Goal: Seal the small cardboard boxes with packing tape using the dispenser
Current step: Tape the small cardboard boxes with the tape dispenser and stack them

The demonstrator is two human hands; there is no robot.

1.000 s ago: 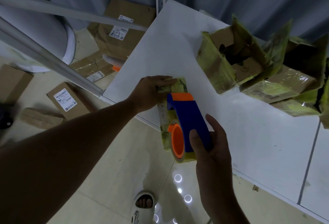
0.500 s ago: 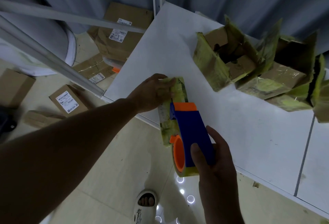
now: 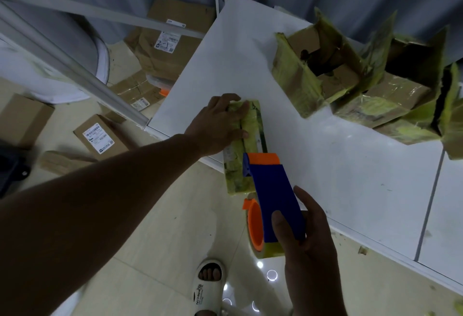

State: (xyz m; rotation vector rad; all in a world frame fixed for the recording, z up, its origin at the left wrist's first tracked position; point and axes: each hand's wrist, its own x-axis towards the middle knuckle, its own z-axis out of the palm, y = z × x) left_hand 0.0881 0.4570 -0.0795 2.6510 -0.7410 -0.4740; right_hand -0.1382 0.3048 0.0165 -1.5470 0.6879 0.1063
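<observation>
A small cardboard box, covered in yellowish tape, lies at the near-left edge of the white table, its near end hanging over the edge. My left hand rests on the box's far end, fingers laid across the top, holding it down. My right hand grips the blue and orange tape dispenser by its body, thumb on top. The dispenser's orange front end sits on the near half of the box.
Several opened, tape-covered boxes are piled at the table's far right. Labelled cardboard boxes lie on the tiled floor to the left, beside a metal rack rail. My sandalled foot stands below the table edge.
The dispenser has slid along the box toward me, from its far end to its near half. My left hand has kept its place on the far end.
</observation>
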